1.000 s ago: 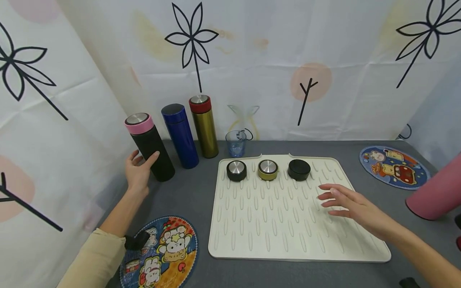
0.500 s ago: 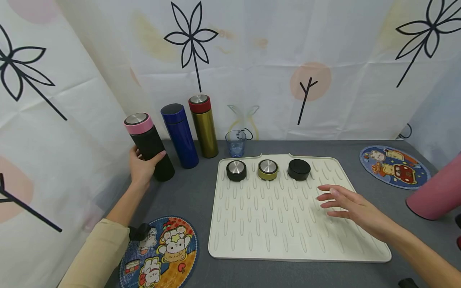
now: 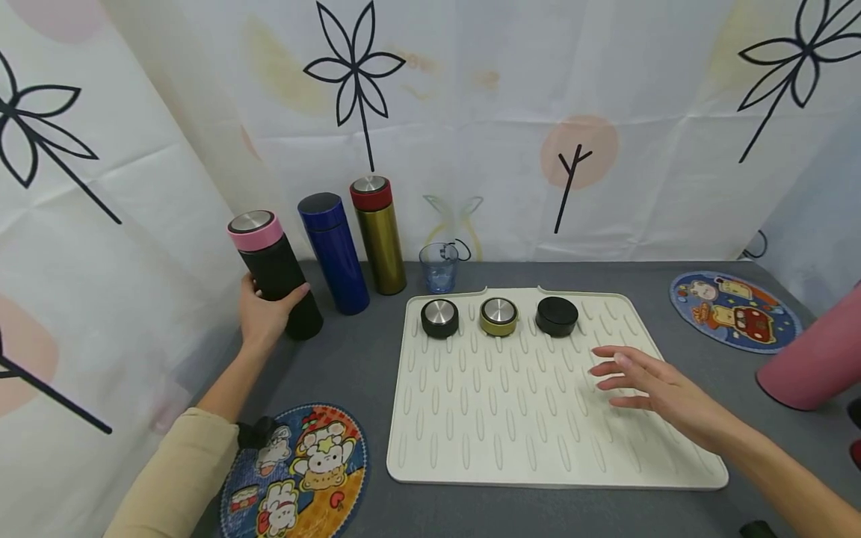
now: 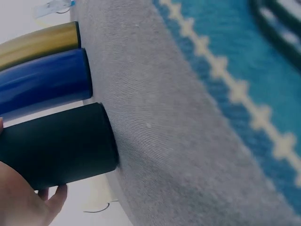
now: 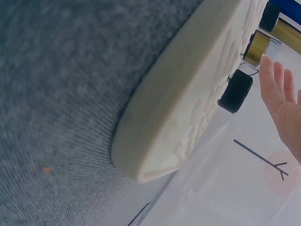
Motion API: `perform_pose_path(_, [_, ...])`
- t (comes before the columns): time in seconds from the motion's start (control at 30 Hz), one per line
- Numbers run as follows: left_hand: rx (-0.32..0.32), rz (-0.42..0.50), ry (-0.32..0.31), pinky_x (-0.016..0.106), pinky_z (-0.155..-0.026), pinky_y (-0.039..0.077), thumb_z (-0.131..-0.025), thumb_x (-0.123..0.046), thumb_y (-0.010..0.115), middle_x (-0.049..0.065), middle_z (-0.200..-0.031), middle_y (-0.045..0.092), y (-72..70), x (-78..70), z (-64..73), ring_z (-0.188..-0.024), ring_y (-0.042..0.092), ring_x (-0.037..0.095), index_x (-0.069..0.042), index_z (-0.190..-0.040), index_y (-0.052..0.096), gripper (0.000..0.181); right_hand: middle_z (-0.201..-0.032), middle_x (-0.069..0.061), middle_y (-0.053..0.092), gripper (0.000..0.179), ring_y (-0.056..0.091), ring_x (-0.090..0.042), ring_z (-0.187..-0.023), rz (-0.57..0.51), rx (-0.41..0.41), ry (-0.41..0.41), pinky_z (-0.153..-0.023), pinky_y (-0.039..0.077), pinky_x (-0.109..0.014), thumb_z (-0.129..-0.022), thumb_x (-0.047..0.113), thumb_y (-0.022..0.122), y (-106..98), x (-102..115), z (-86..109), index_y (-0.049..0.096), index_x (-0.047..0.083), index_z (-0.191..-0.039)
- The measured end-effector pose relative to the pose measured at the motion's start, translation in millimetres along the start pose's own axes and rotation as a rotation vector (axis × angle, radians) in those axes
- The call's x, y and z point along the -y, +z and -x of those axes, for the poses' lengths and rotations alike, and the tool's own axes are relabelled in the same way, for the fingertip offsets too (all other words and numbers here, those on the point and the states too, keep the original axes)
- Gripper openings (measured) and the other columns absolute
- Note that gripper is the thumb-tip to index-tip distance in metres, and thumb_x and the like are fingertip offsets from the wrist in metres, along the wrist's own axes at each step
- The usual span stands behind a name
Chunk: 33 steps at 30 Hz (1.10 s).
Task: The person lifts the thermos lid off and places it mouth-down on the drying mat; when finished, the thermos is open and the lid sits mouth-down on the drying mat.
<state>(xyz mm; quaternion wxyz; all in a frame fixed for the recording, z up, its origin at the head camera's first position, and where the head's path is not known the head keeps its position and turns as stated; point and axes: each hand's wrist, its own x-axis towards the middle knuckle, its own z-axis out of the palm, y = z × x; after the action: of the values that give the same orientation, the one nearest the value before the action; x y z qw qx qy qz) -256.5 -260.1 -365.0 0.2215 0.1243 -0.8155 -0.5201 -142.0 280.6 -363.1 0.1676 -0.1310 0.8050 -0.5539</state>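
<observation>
The person's left hand point(image 3: 265, 317) grasps the black bottle point(image 3: 274, 270) round its lower body, thumb across the near side and fingertips showing past the far edge in the left wrist view. This bottle, with a pink collar and a silver top, is at the left rear of the grey bench point(image 3: 363, 381), its base down on the surface. Just to its right stands the blue bottle point(image 3: 339, 261), then the gold bottle point(image 3: 381, 246) with a red collar, and beyond that a clear glass point(image 3: 439, 270). The right hand point(image 3: 655, 382) is released, grasping nothing, its fingers spread and slightly bent above the right part of the white ribbed mat point(image 3: 480, 441). Along the mat's rear edge sit three caps in a row: a black cap with a silver top point(image 3: 440, 329), a gold cap point(image 3: 498, 327) and an all-black cap point(image 3: 557, 320), the last being nearest the right hand. A round cartoon placemat point(image 3: 323, 489) lies near the left forearm; a second placemat point(image 3: 733, 312) lies at the right rear, beside a pink cylinder point(image 3: 817, 355) that the frame cuts off.
</observation>
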Motion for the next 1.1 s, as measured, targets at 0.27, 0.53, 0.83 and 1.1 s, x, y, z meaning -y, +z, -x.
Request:
perform_pose_path(0.27, [-0.087,-0.085,0.333,0.051,-0.089,0.043,-0.071,-0.025,0.084,0.018,-0.123,0.053,-1.5,-3.8,17.5,-0.109,0.051,0.033,-0.002,-0.135,0.045,0.077,-0.13,-0.03,0.044,0.05,0.057,-0.031,-0.11,-0.009,-0.01,-0.007,-0.081,0.053,-0.034,-0.107,0.029,0.027,-1,2,0.6,0.027,-0.005,-0.144])
perform_pose_path(0.53, [-0.036,-0.272,0.684,0.059,-0.082,0.046,-0.063,-0.021,0.088,0.019,-0.11,0.055,2.2,-19.4,44.5,-0.098,0.054,0.034,-0.008,-0.132,0.052,0.078,-0.134,-0.029,0.039,0.049,0.057,-0.025,-0.11,-0.093,0.042,-0.008,-0.08,0.054,-0.042,-0.107,0.029,0.024,-2,6,-0.3,0.024,-0.002,-0.145])
perform_pose_path(0.83, [0.064,-0.373,1.001,0.053,-0.072,0.053,-0.056,-0.026,0.091,0.018,-0.106,0.058,22.9,-41.9,73.4,-0.091,0.06,0.035,-0.011,-0.129,0.056,0.082,-0.131,-0.015,0.049,0.047,0.056,-0.023,-0.113,-0.228,0.073,-0.02,-0.083,0.052,-0.048,-0.107,0.034,0.024,5,18,-10.0,0.029,0.007,-0.146])
perform_pose_path(1.1, [0.179,-0.418,1.115,0.049,-0.074,0.054,-0.056,-0.025,0.09,0.014,-0.11,0.058,40.0,-57.8,94.9,-0.094,0.059,0.032,-0.013,-0.13,0.056,0.082,-0.133,-0.022,0.044,0.051,0.055,-0.027,-0.115,-0.281,0.065,-0.026,-0.084,0.051,-0.05,-0.106,0.036,0.027,22,32,-19.8,0.027,0.003,-0.145])
